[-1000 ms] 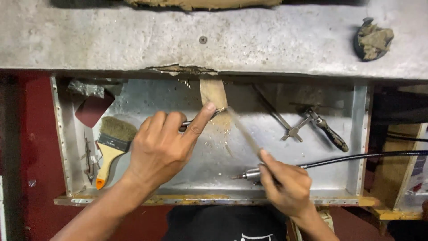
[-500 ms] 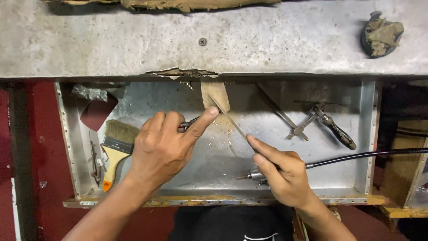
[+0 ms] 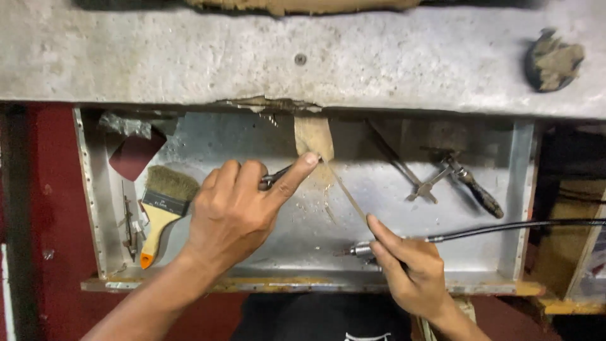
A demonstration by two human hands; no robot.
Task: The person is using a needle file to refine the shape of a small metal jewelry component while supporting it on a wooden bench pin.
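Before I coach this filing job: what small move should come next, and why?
Probably a short stroke of the thin file across the tan piece. The left hand presses its forefinger on the file's tip at that piece, and the right hand grips the other end, so both ends look braced.

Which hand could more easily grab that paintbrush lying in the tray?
Probably the left hand. It sits right beside the paintbrush at the tray's left side, though it grips a metal tool. The right hand is farther off, by the cabled tool.
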